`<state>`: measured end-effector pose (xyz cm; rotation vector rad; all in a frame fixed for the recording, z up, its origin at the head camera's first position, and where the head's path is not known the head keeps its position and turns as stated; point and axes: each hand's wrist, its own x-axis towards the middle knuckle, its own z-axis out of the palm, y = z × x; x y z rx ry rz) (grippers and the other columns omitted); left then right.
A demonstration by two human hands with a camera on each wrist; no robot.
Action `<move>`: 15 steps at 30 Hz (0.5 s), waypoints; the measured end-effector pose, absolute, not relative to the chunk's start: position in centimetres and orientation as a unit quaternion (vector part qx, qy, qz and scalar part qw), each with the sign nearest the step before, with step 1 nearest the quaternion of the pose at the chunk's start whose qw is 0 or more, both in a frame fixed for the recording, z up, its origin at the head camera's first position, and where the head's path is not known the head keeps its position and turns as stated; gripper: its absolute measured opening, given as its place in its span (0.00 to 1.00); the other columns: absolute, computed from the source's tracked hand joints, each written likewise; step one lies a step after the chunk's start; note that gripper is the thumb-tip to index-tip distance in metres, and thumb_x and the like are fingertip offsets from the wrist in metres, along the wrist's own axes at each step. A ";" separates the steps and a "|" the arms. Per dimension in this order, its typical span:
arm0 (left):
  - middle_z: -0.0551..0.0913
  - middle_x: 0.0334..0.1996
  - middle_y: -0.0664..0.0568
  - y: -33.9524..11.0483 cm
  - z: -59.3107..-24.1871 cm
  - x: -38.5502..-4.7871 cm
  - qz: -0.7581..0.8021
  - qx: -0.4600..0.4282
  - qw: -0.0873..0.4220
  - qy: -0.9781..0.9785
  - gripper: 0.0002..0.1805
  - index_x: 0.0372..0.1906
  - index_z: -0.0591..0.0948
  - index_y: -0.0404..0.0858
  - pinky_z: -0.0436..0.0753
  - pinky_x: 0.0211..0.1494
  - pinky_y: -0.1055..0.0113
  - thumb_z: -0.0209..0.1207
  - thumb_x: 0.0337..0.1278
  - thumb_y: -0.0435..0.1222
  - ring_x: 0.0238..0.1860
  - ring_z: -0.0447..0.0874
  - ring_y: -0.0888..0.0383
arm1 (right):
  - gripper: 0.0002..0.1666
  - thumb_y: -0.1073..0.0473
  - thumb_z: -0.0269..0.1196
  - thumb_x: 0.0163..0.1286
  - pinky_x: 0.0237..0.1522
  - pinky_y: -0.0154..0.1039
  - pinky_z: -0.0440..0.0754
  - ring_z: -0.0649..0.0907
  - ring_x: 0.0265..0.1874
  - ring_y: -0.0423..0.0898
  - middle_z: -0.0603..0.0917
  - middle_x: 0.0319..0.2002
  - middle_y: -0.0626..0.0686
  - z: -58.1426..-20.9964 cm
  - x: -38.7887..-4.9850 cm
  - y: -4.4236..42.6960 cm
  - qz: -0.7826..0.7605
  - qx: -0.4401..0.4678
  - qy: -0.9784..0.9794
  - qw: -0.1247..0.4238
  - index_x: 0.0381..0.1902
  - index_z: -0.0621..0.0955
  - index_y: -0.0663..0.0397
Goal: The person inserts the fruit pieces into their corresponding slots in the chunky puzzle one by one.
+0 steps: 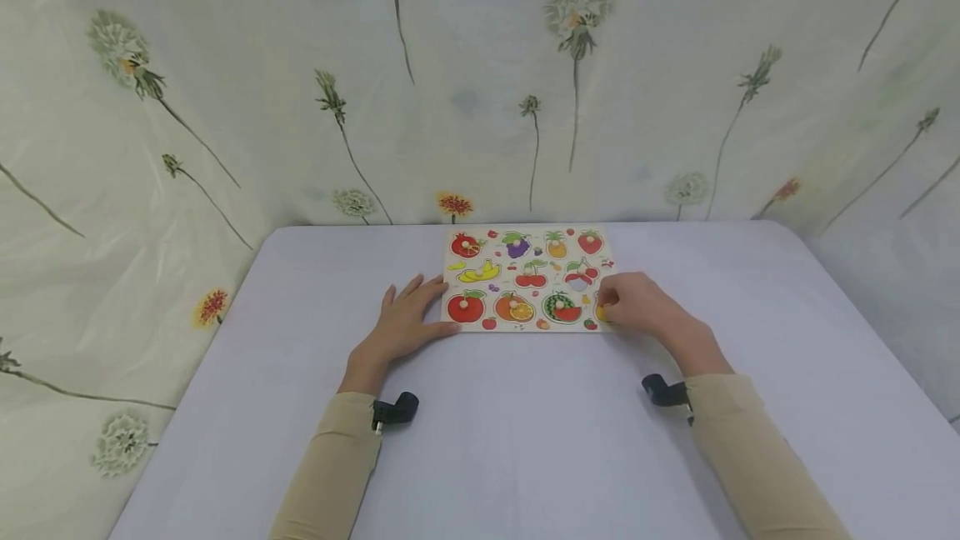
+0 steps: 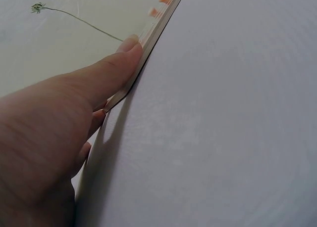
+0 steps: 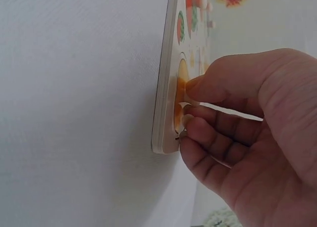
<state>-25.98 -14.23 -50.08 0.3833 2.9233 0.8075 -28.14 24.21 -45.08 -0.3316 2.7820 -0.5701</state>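
Note:
A wooden fruit puzzle board (image 1: 506,328) lies flat near the back edge of the table, bearing knobbed pieces in rows. Along its left side rests my left hand (image 1: 405,319), fingers spread out and the thumb (image 2: 126,54) touching the front left corner. At the front right corner, my right hand (image 1: 645,304) pinches a yellow-orange fruit piece (image 3: 182,81) with thumb and fingertips. That piece sits in or right at its slot; the fingers hide its knob and much of its picture. Beside it is the watermelon piece (image 1: 562,307), and the orange piece (image 1: 514,307) comes further left.
A white cloth covers the table (image 1: 510,440). Behind and at the sides hangs a curtain (image 1: 465,123) printed with dandelions. Each wrist carries a small black camera, the left one (image 1: 401,408) and the right one (image 1: 663,392) both over the table.

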 end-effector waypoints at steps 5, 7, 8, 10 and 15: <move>0.62 0.77 0.58 -14.1 -50.0 -25.9 0.265 0.125 0.041 0.955 0.45 0.74 0.66 0.53 0.36 0.81 0.40 0.64 0.52 0.62 0.82 0.44 0.52 | 0.06 0.65 0.60 0.61 0.37 0.39 0.75 0.76 0.38 0.50 0.82 0.35 0.54 -45.3 -28.1 24.2 -0.201 -0.114 0.964 0.132 0.34 0.83 0.53; 0.62 0.77 0.58 -14.1 -50.0 -25.9 0.266 0.125 0.040 0.955 0.45 0.74 0.66 0.53 0.36 0.81 0.40 0.64 0.52 0.61 0.82 0.45 0.52 | 0.06 0.66 0.60 0.61 0.36 0.39 0.74 0.76 0.37 0.50 0.82 0.34 0.54 -45.4 -28.1 24.2 -0.202 -0.114 0.964 0.127 0.33 0.83 0.53; 0.62 0.77 0.58 -14.1 -49.9 -25.8 0.266 0.124 0.040 0.955 0.44 0.74 0.66 0.53 0.36 0.81 0.41 0.64 0.52 0.61 0.82 0.45 0.52 | 0.06 0.66 0.60 0.61 0.36 0.39 0.74 0.76 0.37 0.50 0.81 0.33 0.53 -45.5 -28.1 24.2 -0.203 -0.113 0.965 0.125 0.33 0.83 0.53; 0.62 0.77 0.59 -14.1 -50.0 -25.8 0.265 0.123 0.039 0.956 0.44 0.74 0.66 0.53 0.36 0.81 0.41 0.64 0.51 0.62 0.82 0.45 0.52 | 0.06 0.66 0.60 0.60 0.36 0.39 0.74 0.76 0.36 0.50 0.81 0.33 0.53 -45.6 -28.0 24.1 -0.201 -0.113 0.965 0.121 0.33 0.83 0.53; 0.62 0.77 0.59 -14.1 -50.0 -25.8 0.268 0.123 0.036 0.955 0.44 0.73 0.66 0.53 0.35 0.81 0.41 0.64 0.51 0.61 0.82 0.45 0.52 | 0.07 0.67 0.59 0.59 0.35 0.39 0.73 0.76 0.36 0.50 0.80 0.32 0.53 -45.7 -27.9 24.2 -0.203 -0.108 0.967 0.112 0.32 0.83 0.52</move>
